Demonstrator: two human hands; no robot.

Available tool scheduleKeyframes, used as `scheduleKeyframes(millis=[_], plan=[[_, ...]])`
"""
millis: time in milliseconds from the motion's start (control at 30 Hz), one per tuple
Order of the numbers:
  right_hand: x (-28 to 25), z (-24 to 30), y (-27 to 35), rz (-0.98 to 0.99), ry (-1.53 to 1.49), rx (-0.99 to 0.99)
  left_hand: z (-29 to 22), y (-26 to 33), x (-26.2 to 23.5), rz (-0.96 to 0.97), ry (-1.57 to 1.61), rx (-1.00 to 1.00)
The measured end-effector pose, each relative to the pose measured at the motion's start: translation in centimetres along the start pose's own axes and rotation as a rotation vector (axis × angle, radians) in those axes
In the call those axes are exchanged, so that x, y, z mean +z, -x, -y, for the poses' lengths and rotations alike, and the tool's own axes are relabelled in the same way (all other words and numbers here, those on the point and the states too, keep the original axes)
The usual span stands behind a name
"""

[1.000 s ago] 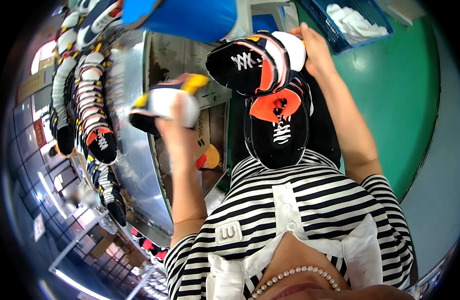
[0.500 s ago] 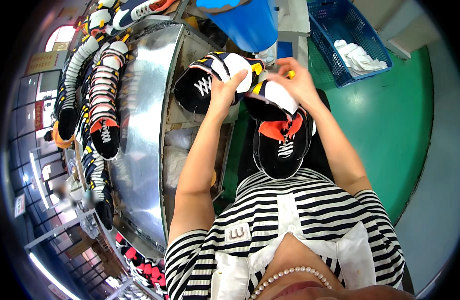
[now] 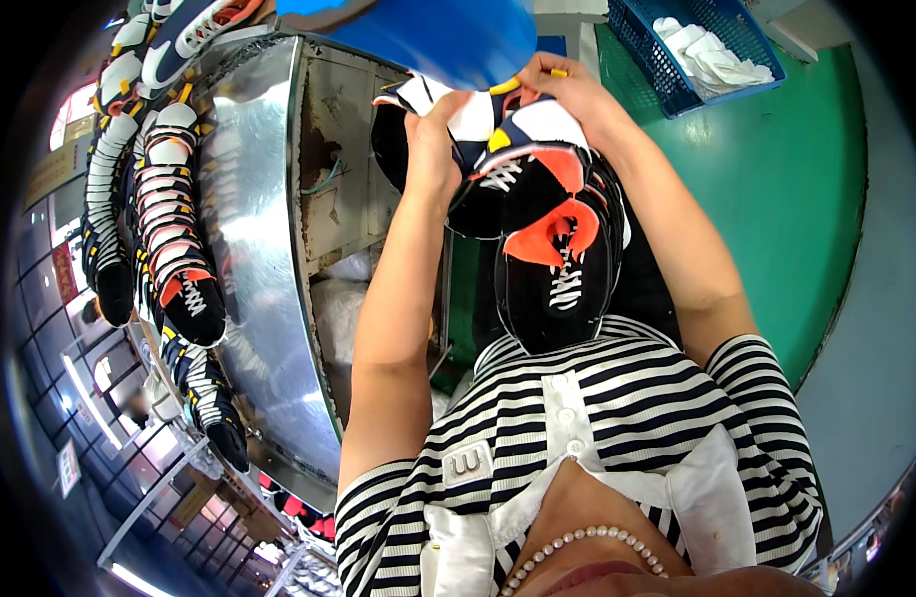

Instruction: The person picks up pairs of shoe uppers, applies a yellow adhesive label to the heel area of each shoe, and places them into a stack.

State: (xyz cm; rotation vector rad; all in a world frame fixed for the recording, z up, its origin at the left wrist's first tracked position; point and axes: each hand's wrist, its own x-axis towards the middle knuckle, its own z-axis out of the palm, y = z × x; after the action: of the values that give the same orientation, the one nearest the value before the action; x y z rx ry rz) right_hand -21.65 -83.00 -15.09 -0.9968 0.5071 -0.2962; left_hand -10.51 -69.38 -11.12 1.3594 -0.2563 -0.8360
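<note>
Black, white and navy shoe uppers with white laces are in and around my hands. My left hand (image 3: 436,144) grips one upper (image 3: 388,144) by its white side, thumb on top. A second upper (image 3: 493,204) with orange lining lies beside and partly over it. Fingers of my right hand (image 3: 575,99) are closed at the far end of this second upper, and one finger wears a yellow band. The fingertips are partly hidden behind the uppers. Below my hands, on my lap, rests another laced upper (image 3: 537,294) with its orange tongue raised, apparently on top of more.
A blue bucket (image 3: 448,40) stands just beyond my hands. On the left runs a shiny metal-topped table (image 3: 259,199), carrying long nested rows of uppers (image 3: 174,204). At the far right, a blue crate (image 3: 682,95) with white pieces (image 3: 712,60) sits on the green floor (image 3: 746,189).
My hands have come closer together. The right-hand upper has turned and now overlaps the left-hand one, showing its laces and orange lining. The whole view has shifted a little.
</note>
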Motion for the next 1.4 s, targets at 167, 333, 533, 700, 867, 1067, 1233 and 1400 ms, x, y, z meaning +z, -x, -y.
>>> scheduleKeyframes(millis=[167,333,533,700,867,1067,1233,1400], plan=[[-0.5,1.2,-0.5,-0.101,0.031,0.009,-0.7,-2.2,-0.9,-0.164,0.316,-0.284],[-4.3,-0.1,2.3,-0.362,-0.235,0.058,-3.8,6.7,-2.9,-0.247,0.032,0.274],[5.0,-2.4,3.7,-0.468,-0.111,-0.022,0.0,12.4,1.5,0.066,-0.691,0.201],[5.3,-1.3,4.6,-0.373,-0.233,-0.046,0.3,8.1,1.5,-0.080,-0.293,0.212],[1.0,-1.9,2.8,-0.113,-0.092,-0.169,-1.3,4.0,-0.3,-0.065,-0.449,0.271],[0.3,-1.5,0.6,-0.093,-0.273,-0.100,-1.6,1.1,-0.4,0.001,-0.264,0.202],[0.3,-1.2,-0.6,-0.137,-0.355,0.052,-1.7,0.5,-1.0,-0.050,-0.016,-0.196],[0.9,-1.0,-2.0,-0.232,-0.104,-0.025,0.2,-0.9,-1.8,-0.075,0.365,-0.316]])
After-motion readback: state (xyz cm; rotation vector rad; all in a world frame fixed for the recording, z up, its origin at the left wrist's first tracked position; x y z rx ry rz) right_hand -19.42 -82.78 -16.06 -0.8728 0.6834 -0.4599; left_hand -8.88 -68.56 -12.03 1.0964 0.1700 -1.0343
